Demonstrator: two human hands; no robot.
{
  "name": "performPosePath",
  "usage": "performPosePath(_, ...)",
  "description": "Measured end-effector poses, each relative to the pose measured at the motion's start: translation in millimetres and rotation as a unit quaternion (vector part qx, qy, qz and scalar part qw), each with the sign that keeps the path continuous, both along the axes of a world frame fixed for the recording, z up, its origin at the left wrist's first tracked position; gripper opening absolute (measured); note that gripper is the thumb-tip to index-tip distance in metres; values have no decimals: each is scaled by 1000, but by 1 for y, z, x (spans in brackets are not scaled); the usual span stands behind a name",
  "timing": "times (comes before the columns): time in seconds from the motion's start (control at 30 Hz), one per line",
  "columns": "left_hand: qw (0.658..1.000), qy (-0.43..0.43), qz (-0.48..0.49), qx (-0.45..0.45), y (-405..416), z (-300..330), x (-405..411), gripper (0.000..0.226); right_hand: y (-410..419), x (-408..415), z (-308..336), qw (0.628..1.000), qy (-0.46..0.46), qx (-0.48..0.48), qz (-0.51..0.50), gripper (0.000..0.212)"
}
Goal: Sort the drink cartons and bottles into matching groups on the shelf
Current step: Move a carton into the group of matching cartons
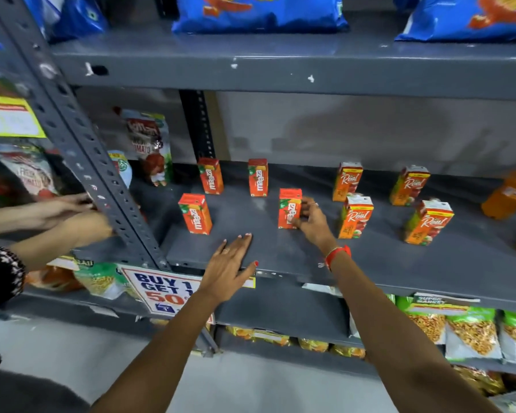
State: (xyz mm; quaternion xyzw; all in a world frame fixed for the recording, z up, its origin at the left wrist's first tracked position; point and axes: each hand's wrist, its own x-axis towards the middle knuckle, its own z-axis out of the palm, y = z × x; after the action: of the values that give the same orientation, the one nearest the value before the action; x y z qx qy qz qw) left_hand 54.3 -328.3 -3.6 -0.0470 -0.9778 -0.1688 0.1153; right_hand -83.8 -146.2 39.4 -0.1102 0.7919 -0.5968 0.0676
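Note:
Several small red-orange Maaza cartons stand upright on the grey shelf point(280, 257): two at the back point(210, 175) point(258, 177), one front left point(195, 213), one in the middle point(289, 207). My right hand point(312, 222) grips that middle carton from its right side. My left hand point(231, 268) lies flat and open on the shelf's front edge, holding nothing. To the right stand several taller orange Real cartons point(355, 216) point(428, 222) point(346, 180) point(409, 184). An orange bottle point(508, 193) lies at the far right.
Another person's hands point(63, 216) reach into the shelf bay left of the slotted upright post point(102, 174). Tomato sauce pouches point(149, 144) stand at the back left. Blue snack bags point(259, 13) fill the shelf above, snack packets point(471, 332) the one below.

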Motion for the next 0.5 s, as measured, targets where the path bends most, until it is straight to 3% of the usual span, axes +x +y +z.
performPosePath(0.2,965,-52,67,249,-5,19,-15,56,-33,17,4,999,6,-33,11,44)
performPosePath(0.27,930,-63,81,353,-3,26,-28,52,-43,22,4,1000,9,-19,20,43)
performPosePath(0.37,848,-60,138,509,2,35,-50,46,-51,29,1,1000,8,-16,19,43)
performPosePath(0.5,804,-93,159,566,-2,34,-68,49,-51,33,3,998,-6,-49,39,42)
